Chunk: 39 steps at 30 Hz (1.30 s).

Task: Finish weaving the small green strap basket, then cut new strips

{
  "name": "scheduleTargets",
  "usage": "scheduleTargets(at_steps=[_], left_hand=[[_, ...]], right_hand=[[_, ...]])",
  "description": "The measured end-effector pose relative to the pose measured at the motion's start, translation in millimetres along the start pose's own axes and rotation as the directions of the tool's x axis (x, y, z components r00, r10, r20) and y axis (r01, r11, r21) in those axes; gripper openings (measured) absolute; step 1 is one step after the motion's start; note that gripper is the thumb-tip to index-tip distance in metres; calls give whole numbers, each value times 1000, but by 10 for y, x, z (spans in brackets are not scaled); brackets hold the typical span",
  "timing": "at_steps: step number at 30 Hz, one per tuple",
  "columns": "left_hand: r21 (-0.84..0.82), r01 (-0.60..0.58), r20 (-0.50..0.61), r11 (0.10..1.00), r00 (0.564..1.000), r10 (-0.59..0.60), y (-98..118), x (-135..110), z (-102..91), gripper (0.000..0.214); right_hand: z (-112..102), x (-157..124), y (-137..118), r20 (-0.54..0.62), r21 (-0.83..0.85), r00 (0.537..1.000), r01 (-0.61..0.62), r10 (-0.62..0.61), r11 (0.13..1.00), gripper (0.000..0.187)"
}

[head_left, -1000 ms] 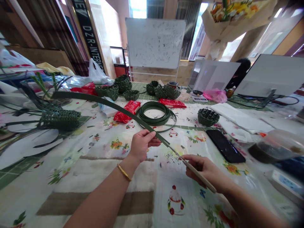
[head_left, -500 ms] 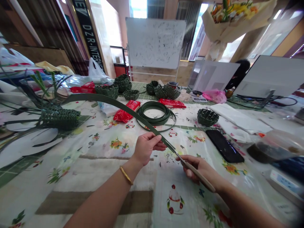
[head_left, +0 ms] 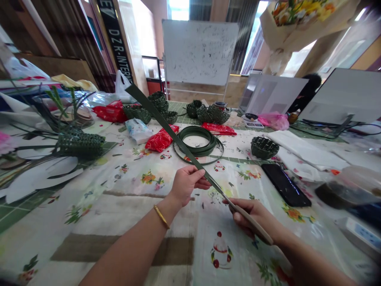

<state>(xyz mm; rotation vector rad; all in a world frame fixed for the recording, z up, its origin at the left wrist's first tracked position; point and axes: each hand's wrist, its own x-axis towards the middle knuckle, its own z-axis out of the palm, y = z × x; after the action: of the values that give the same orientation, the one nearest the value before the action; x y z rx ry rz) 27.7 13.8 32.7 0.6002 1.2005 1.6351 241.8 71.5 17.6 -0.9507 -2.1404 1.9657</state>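
My left hand pinches a flat dark green strip between thumb and fingers. From there the strip slants up to the far left, its free end in the air. My right hand grips tan-handled scissors, seen edge-on. Their blades meet the strip's lower end, just right of my left fingers; whether they are apart there I cannot tell. Behind my left hand, a coil of green strip lies on the flowered tablecloth.
Small woven baskets stand at the back, another basket at the right. A phone lies beside my right hand. At the left is an unfinished weave with loose strands. Red packets lie near the coil.
The strip's far end has swung free and up; before, it arched over toward the weave at the left. Both hands keep their hold, and the view has shifted slightly.
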Motion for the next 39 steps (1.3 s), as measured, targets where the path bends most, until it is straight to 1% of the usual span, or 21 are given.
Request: scheduleTargets(at_steps=[3, 8, 12, 15, 18, 21, 25, 30, 34, 39], left_hand=[[2, 8, -1, 1000, 1000, -8, 0, 7, 2, 19], [3, 9, 7, 1000, 1000, -9, -7, 18, -7, 19], [0, 15, 15, 1000, 1000, -15, -7, 20, -20, 19], [1, 16, 27, 1000, 1000, -16, -15, 11, -14, 21], [15, 19, 71, 1000, 997, -20, -44, -11, 14, 24], [1, 16, 106, 1000, 994, -16, -81, -34, 49, 24], [-40, 30, 102, 999, 994, -25, -110, -39, 67, 25], [-34, 59, 92, 998, 994, -55, -107, -28, 63, 27], [-34, 67, 86, 997, 994, -64, -96, -31, 67, 27], [-18, 66, 97, 998, 993, -64, -107, -26, 58, 21]], right_hand=[[7, -13, -5, -7, -5, 1000, -9, 9, 1000, 59], [5, -12, -16, -44, -22, 997, -65, 64, 998, 63], [1, 2, -26, -88, -37, 995, -55, 52, 998, 63], [-3, 3, -39, -60, -43, 998, -17, 15, 999, 58], [-8, -10, -63, -26, -49, 999, 30, -32, 998, 56], [-14, -18, -74, -8, -44, 999, 36, -37, 998, 53], [-9, -4, -42, -45, -51, 999, 21, -24, 998, 51], [13, 1, -3, -72, -105, 997, 13, -21, 994, 49], [31, -13, -25, -107, -133, 994, 13, -28, 991, 49], [44, -17, -72, -156, -190, 987, -1, -30, 982, 45]])
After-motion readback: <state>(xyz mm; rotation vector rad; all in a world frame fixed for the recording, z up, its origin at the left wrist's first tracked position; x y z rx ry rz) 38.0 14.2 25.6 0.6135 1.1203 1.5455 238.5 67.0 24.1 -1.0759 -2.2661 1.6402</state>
